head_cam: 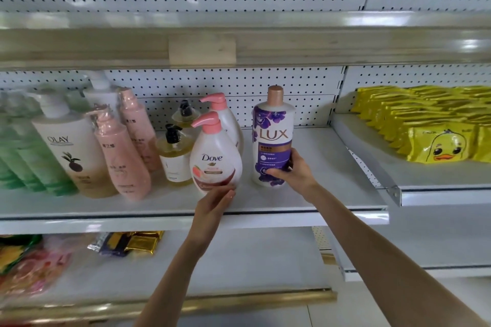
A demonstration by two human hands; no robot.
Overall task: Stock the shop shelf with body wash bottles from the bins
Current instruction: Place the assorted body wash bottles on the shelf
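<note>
A purple and white Lux bottle point(273, 127) with a copper cap stands upright on the middle shelf point(318, 194). My right hand point(289, 170) grips its lower part from the right. To its left stands a white Dove pump bottle point(215, 159) with a pink pump, and a second Dove bottle point(228, 117) is behind it. My left hand point(215, 202) touches the base of the front Dove bottle with nearly straight fingers. The bins are out of view.
Left of the Dove bottles stand two amber pump bottles point(174, 156), pink bottles point(122, 156), an Olay bottle point(70, 151) and green bottles point(24, 164). Yellow duck packs point(435, 146) fill the shelf to the right. Bagged goods lie on the lower shelf point(127, 243).
</note>
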